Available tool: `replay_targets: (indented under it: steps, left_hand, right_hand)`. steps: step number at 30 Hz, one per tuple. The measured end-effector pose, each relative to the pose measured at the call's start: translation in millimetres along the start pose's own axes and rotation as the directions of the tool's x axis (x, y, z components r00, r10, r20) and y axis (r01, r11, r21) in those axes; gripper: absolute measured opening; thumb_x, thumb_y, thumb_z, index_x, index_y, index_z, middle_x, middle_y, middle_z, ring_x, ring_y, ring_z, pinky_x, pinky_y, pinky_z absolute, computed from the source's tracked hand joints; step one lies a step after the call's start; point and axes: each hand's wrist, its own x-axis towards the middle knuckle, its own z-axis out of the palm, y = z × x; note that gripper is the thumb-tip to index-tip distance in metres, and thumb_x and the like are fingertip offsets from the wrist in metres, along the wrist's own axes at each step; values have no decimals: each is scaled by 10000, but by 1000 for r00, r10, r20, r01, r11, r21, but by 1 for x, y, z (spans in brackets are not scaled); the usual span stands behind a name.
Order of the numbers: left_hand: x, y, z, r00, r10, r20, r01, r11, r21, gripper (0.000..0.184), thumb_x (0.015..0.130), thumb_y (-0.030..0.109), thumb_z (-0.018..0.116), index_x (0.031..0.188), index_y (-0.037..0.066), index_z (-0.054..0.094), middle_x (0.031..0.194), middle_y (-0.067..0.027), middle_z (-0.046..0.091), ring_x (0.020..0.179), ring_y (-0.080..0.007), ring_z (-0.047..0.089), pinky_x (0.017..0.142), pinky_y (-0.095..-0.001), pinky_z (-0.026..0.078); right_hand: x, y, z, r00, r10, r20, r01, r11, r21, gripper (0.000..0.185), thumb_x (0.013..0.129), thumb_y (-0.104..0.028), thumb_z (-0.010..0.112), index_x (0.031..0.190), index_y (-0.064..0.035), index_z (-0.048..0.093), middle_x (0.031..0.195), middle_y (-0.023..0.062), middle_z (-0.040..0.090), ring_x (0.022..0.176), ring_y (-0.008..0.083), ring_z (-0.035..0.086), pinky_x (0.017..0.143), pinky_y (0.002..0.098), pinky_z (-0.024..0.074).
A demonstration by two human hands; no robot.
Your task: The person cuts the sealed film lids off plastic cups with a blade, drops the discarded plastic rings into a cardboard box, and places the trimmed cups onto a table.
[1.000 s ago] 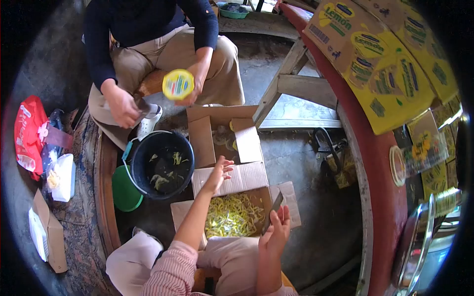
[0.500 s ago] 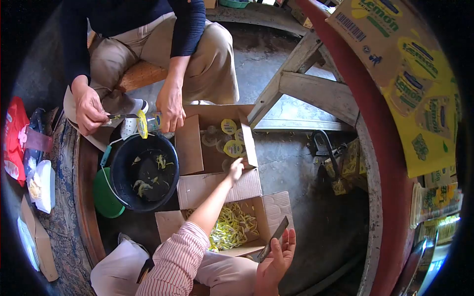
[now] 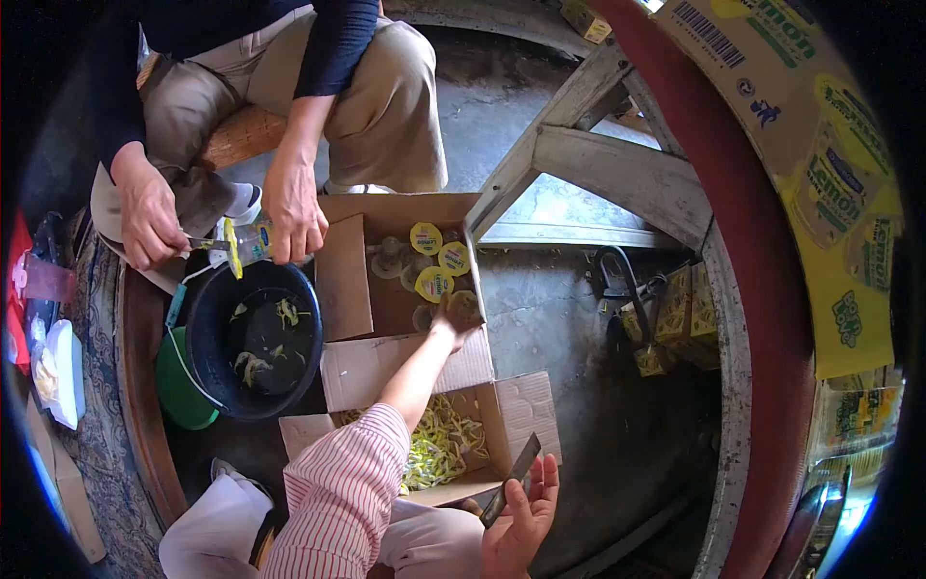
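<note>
Nearest: right hand [image 3: 521, 521] at the frame's lower edge, palm up, fingers curled loosely, holding a dark, flat metal blade [image 3: 511, 482] angled upward. Just beyond: open brown cardboard box [image 3: 529, 415] with a mass of thin yellow-green strips [image 3: 439, 449]. Left hand [image 3: 458, 323] reaches over it into a second brown cardboard box [image 3: 342, 280], fingers low among clear plastic cups with yellow printed lids [image 3: 434, 283]; whether they grip one cannot be told. The cups stand along this box's right side. Step in hand, as judged: reaching for a cup. Lifting one would call for fingers closed round its side, clear of its neighbours, with the blade kept away.

To the left: round black plastic bucket [image 3: 207, 357], pale scraps inside. Farthest: co-worker's hands [image 3: 294, 212], one holding a narrow blade against the yellow lid [image 3: 233, 249] of a tilted clear cup [image 3: 256, 241], the other around that cup.
</note>
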Motion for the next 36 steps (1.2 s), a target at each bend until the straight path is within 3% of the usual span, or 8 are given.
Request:
replay_targets:
  steps: [7, 10, 15, 18, 25, 29, 35, 36]
  left_hand:
    - [9, -18, 32, 914, -401, -63, 239, 657, -715, 538, 874, 255, 330, 1361, 99, 163, 1390, -147, 196, 1296, -295, 178, 991, -440, 288]
    - [-3, -19, 42, 793, -602, -97, 446, 681, -581, 538, 854, 195, 361, 1355, 122, 179, 1255, -230, 362, 1208, -349, 343, 910, -441, 390]
    - [-3, -39, 19, 668, -709, 227, 536, 247, -807, 467, 852, 167, 381, 1302, 134, 257, 1117, -275, 456, 854, -390, 592, 727, -495, 498]
    - [-29, -55, 30, 841, -538, -56, 425, 721, -547, 422, 760, 49, 537, 1138, 134, 370, 1225, -181, 355, 821, -384, 594, 712, -463, 520]
    - [-76, -77, 18, 762, -643, -78, 520, 679, -518, 587, 600, -39, 670, 1112, 74, 408, 1190, -151, 388, 1085, -367, 445, 881, -416, 445]
    - [-110, -63, 3, 573, -676, -464, 263, 687, -678, 396, 530, 58, 697, 844, 77, 456, 891, -136, 434, 819, -315, 456, 760, -413, 391]
    - [-171, -11, -14, 203, -899, -388, -54, 386, -921, 311, 656, 83, 695, 857, 35, 462, 827, -120, 493, 815, -276, 490, 729, -400, 443]
    - [-198, 7, -29, 400, -916, 17, -401, -192, -896, 264, 723, 97, 667, 877, 36, 461, 863, -90, 500, 832, -224, 518, 677, -378, 519]
  right_hand:
    - [7, 10, -14, 999, -45, 7, 45, 998, 46, 605, 720, 151, 550, 1258, -48, 359, 1179, 69, 430, 856, 96, 454, 756, 215, 435]
    - [4, 7, -11, 999, -39, 25, 38, 999, 14, 573, 753, 135, 532, 1265, -53, 357, 1182, 61, 443, 906, 111, 468, 772, 224, 436]
    - [3, 9, -8, 999, -33, 4, 32, 997, 72, 631, 690, 163, 573, 1246, -51, 365, 1174, 78, 419, 788, 82, 431, 710, 194, 433]
    - [0, 3, 2, 999, -41, -21, 42, 997, 61, 618, 691, 156, 577, 1236, -50, 371, 1173, 75, 419, 801, 81, 438, 710, 197, 436]
    - [-9, 13, 3, 979, -178, 99, 179, 984, -6, 563, 730, 136, 555, 1236, -27, 370, 1170, 84, 426, 842, 92, 486, 736, 208, 445]
    - [-11, 15, 4, 981, -178, 81, 179, 984, 1, 544, 723, 133, 571, 1211, -24, 388, 1137, 79, 435, 838, 93, 481, 732, 208, 445]
    - [-6, 20, -4, 996, -30, 83, 14, 981, 195, 482, 764, 64, 592, 1197, 5, 389, 1097, 85, 432, 1002, 136, 449, 857, 240, 402]
    - [-4, 21, -5, 997, -21, 77, 4, 974, 226, 500, 746, 89, 599, 1188, 18, 377, 1108, 106, 447, 972, 144, 482, 857, 245, 423]
